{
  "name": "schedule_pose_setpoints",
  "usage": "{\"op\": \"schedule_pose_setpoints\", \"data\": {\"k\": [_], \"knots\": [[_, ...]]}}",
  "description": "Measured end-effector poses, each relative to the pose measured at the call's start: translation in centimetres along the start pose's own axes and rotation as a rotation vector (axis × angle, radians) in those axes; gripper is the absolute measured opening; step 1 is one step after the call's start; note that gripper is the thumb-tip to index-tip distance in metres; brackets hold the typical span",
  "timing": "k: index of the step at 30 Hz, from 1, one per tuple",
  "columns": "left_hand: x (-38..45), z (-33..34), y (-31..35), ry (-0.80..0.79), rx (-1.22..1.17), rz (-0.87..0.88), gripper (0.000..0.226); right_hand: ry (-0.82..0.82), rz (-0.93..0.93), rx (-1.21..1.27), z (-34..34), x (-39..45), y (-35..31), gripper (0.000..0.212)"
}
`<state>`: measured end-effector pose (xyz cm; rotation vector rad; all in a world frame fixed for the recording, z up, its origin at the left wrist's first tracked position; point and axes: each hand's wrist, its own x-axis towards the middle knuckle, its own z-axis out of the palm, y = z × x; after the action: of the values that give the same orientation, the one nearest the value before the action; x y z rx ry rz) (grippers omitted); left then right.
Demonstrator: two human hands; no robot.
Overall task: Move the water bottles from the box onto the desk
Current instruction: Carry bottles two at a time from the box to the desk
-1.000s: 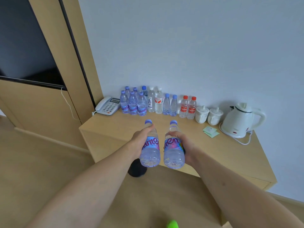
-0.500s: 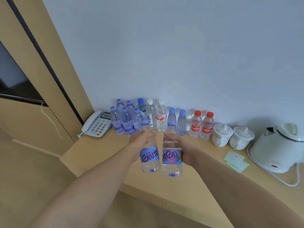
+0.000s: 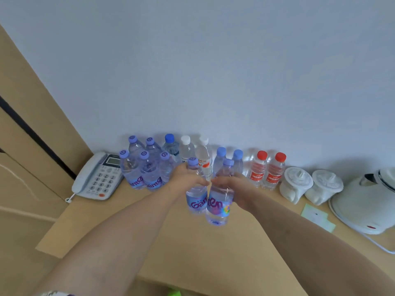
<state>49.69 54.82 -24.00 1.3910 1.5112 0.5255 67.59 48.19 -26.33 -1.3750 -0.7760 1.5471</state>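
Bottles in hand: two clear water bottles with lilac caps and blue-purple labels, side by side and touching, held above the counter in front of the standing row.
Left hand: arm stretched forward from lower left, fingers wrapped round the upper body of the left bottle, just under its cap.
Right hand: arm stretched forward from lower right, fingers curled round the shoulder of the right bottle.
Bottle axis: both long axes near upright, caps up and leaning slightly away toward the wall, bases down; whether the bases touch the counter cannot be told.
Lilac-capped group: five like bottles standing upright at the back left, beside the telephone.
Other bottles: blue-capped, white-capped and two red-capped bottles upright along the wall.
Right side: two white lidded cups, a white kettle, a pale green paper lying flat.
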Motion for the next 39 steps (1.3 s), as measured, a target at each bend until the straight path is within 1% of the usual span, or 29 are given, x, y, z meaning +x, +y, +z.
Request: {"op": "schedule_pose_setpoints", "data": {"k": [1, 3, 5, 7, 8, 10, 13, 16, 19, 25, 29, 30, 32, 35, 39], "knots": [[0.8, -0.3, 0.1, -0.025, 0.08, 0.033, 0.041, 0.013, -0.012, -0.033, 0.1, 0.4, 0.1, 0.04], [2.0, -0.8, 0.4, -0.07, 0.264, 0.091, 0.032, 0.051, -0.028, -0.08, 0.5, 1.2, 0.3, 0.037], [3.1, -1.3, 0.8, -0.099, 0.396, 0.142, 0.029, 0.112, -0.03, -0.133, 1.1, 2.0, 0.3, 0.045], [4.0, -1.7, 1.0, -0.138, 0.471, 0.196, 0.031, 0.161, -0.019, -0.202, 1.7, 2.7, 0.1, 0.058], [4.4, -1.9, 1.1, -0.157, 0.506, 0.216, 0.035, 0.178, -0.015, -0.239, 2.0, 3.0, -0.1, 0.059], [5.1, -2.3, 1.3, -0.176, 0.568, 0.248, 0.039, 0.203, -0.013, -0.309, 2.3, 3.5, -0.3, 0.055], [5.7, -2.9, 1.3, -0.202, 0.612, 0.282, 0.039, 0.243, 0.006, -0.439, 3.0, 4.1, -0.8, 0.052], [5.8, -3.5, 1.2, -0.214, 0.669, 0.317, 0.039, 0.236, 0.013, -0.577, 3.8, 4.6, -1.5, 0.056], [6.0, -4.3, 1.3, -0.208, 0.668, 0.34, 0.046, 0.256, -0.016, -0.697, 4.5, 5.1, -1.9, 0.059], [5.9, -4.9, 1.3, -0.2, 0.697, 0.375, 0.062, 0.33, -0.051, -0.781, 5.1, 5.8, -2.7, 0.048], [5.5, -4.8, 1.9, -0.23, 0.77, 0.386, 0.054, 0.341, -0.059, -0.836, 5.3, 5.6, -2.9, 0.047], [5.4, -4.8, 2.0, -0.23, 0.775, 0.389, 0.056, 0.34, -0.064, -0.843, 5.4, 5.4, -2.9, 0.047], [5.3, -4.7, 2.0, -0.216, 0.8, 0.399, 0.054, 0.343, -0.07, -0.856, 5.5, 5.3, -2.9, 0.047], [5.2, -4.8, 1.8, -0.183, 0.855, 0.418, 0.062, 0.344, -0.063, -0.875, 5.7, 5.0, -2.9, 0.049], [5.1, -4.6, 1.8, -0.146, 0.881, 0.472, 0.052, 0.332, -0.08, -0.914, 5.7, 5.0, -2.8, 0.044]]}}
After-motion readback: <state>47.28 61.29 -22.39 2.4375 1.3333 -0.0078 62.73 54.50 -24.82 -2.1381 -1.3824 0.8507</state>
